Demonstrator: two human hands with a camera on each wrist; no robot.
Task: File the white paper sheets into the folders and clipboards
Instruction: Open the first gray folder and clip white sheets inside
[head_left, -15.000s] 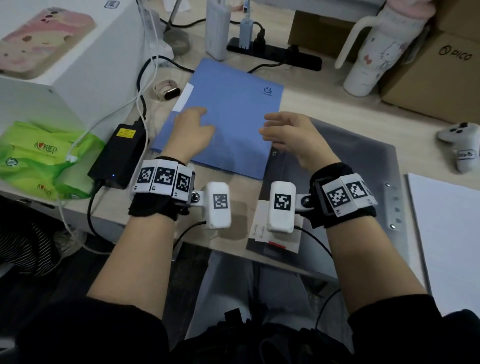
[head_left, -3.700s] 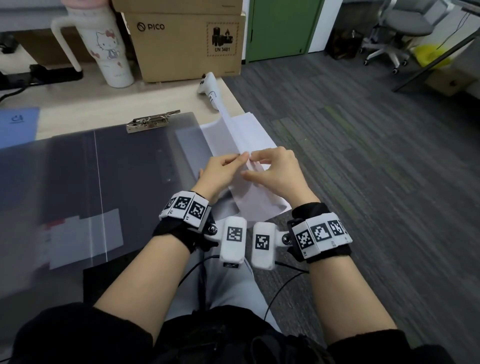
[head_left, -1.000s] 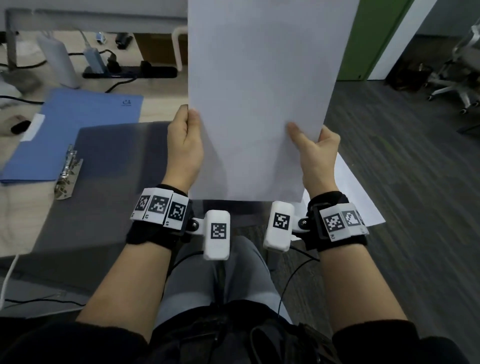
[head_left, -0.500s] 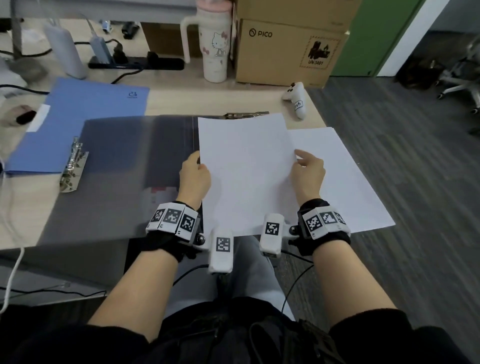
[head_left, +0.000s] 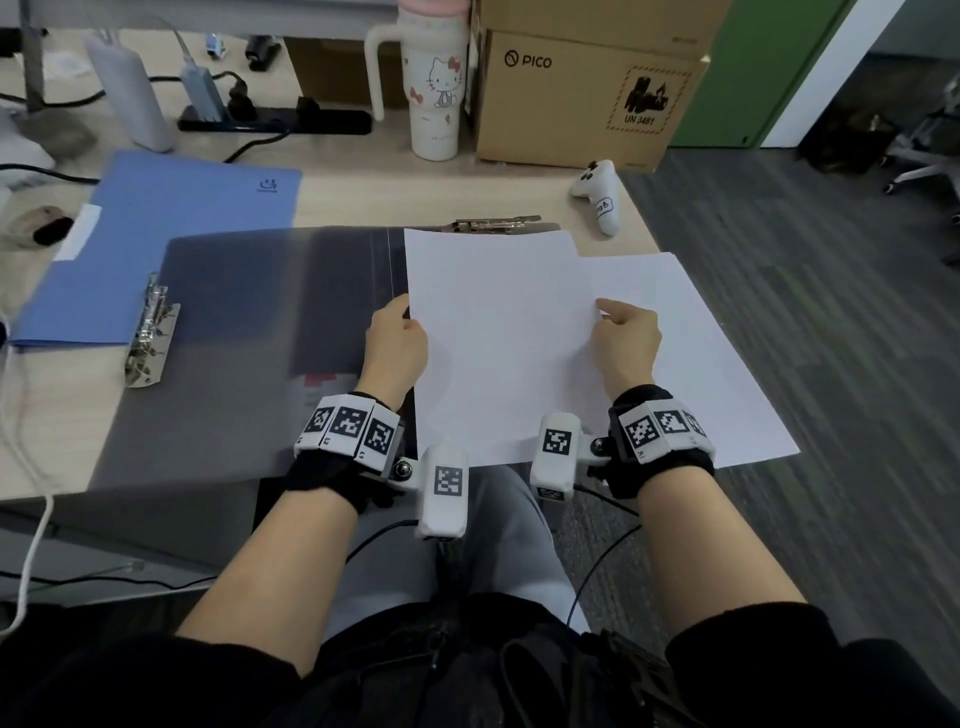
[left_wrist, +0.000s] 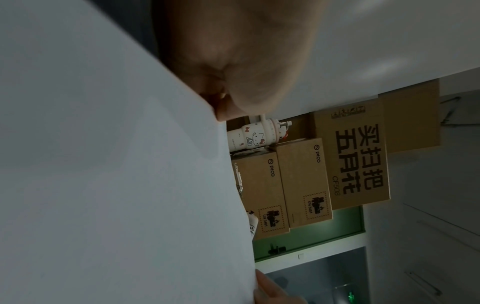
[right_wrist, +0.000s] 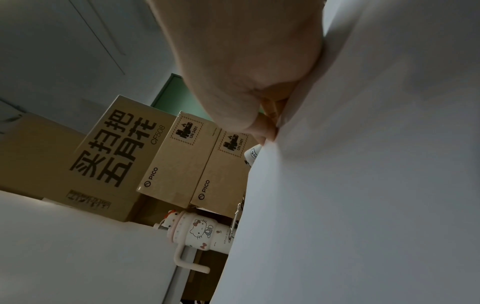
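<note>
1. So the white sheet (head_left: 498, 338) is held flat and low over the right half of the open grey folder (head_left: 249, 364), its far edge just short of the metal clip (head_left: 493, 224) at the folder's far side – not under it yet.
2. Left hand (head_left: 395, 345) pinches the sheet's left edge, right hand (head_left: 626, 343) pinches the right edge; both wrist views show fingers curled onto paper, thumb on top.
3. More white paper (head_left: 701, 364) lies to the right, partly under the held sheet and hanging off the near right corner of the desk (head_left: 415, 192) – I'd say that's left to file.
4. Blue folder (head_left: 171, 234) sits closed at the far left, a second clip (head_left: 150, 338) lying at its near edge. Can't tell if anything's inside.
5. Progress guess: early on, nothing visibly clipped so far.
6. Further out: Hello Kitty tumbler (head_left: 434, 88), cardboard boxes (head_left: 587, 98), white controller (head_left: 600, 197), power strip (head_left: 275, 120).
</note>
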